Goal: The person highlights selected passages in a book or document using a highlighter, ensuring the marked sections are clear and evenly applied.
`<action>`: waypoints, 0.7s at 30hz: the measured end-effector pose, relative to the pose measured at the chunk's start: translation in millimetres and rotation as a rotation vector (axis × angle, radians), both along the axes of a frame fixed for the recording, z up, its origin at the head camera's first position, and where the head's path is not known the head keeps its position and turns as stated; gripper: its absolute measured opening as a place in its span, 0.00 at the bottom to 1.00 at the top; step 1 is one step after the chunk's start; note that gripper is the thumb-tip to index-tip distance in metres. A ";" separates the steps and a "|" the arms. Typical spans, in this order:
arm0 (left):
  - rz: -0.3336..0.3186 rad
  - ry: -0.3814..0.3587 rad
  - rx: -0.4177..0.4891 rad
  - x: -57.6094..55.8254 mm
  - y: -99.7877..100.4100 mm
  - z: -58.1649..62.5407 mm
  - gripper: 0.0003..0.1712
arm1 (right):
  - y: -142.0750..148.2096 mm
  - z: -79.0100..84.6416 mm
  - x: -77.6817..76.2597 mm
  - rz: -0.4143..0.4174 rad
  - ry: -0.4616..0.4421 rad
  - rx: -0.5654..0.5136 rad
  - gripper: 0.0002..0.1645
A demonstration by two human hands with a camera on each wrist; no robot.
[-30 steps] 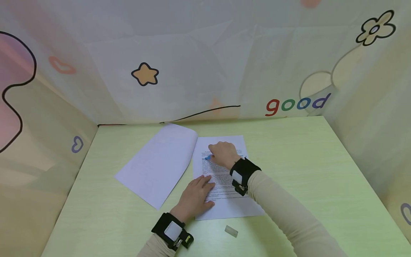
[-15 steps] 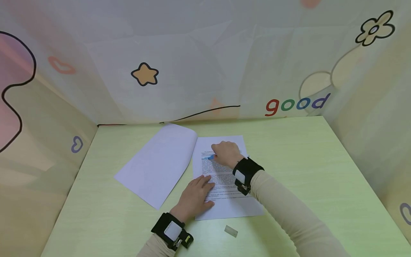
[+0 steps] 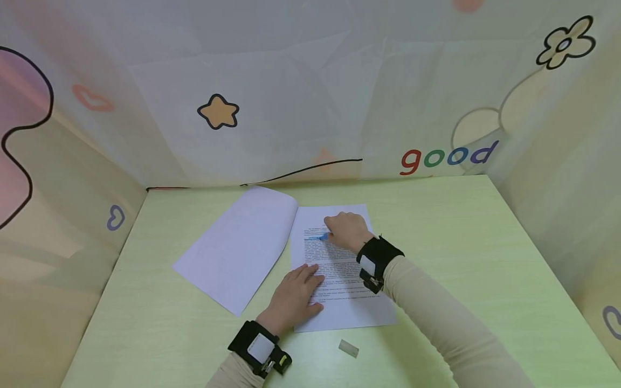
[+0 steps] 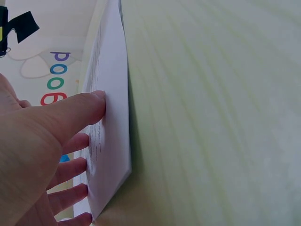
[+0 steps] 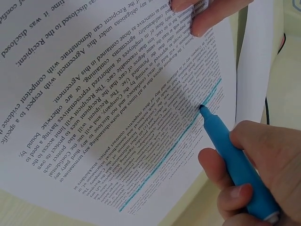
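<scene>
A printed sheet (image 3: 339,310) lies on the table, the right-hand page of an opened set of papers. My right hand (image 3: 348,231) grips a blue highlighter (image 5: 237,165) between thumb and curled fingers, tip down on the text. Beside the tip, a blue highlighted line (image 5: 164,155) crosses the print in the right wrist view. My left hand (image 3: 293,296) rests on the sheet's lower left edge with fingers spread. In the left wrist view its thumb (image 4: 80,110) lies on the paper.
To the left lies a turned-over blank page (image 3: 237,253), curled at its fold. A small grey rectangular piece (image 3: 348,348) sits on the table (image 3: 461,258) below the sheet. Behind stands a printed cloth backdrop (image 3: 301,97), with cloth at both sides too.
My right hand has slid rightward along a line of text with the highlighter, and the blue mark on the page has grown longer. The left hand stays put.
</scene>
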State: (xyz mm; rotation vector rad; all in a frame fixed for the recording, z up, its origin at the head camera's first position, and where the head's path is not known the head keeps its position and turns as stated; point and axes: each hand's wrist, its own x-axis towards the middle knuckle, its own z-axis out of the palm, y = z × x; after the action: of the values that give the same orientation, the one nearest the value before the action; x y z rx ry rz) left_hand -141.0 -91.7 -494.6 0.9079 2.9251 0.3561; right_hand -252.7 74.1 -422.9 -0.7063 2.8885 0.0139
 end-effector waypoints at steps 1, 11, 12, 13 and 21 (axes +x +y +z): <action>-0.001 0.001 0.000 0.1 0.0 0.3 0.33 | 0.5 0.3 0.0 -0.003 -0.004 0.001 0.08; -0.003 0.003 -0.010 0.2 0.8 1.3 0.33 | 7.6 -1.7 -0.8 -0.004 -0.009 0.002 0.07; -0.003 0.004 -0.011 0.1 0.8 1.0 0.33 | 8.1 -2.1 -0.9 -0.004 -0.006 0.002 0.07; -0.002 0.005 -0.011 0.0 0.9 0.9 0.33 | 8.5 -2.2 -1.0 -0.005 -0.006 0.000 0.07; -0.002 0.005 -0.010 0.1 1.2 0.0 0.33 | 12.7 -4.2 -1.5 -0.004 0.008 0.013 0.08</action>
State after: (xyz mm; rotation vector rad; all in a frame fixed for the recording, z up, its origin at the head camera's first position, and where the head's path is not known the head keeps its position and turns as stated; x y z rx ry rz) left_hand -140.9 -90.5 -494.5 0.9116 2.9275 0.3396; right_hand -254.3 86.8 -427.1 -0.6994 2.8952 0.0345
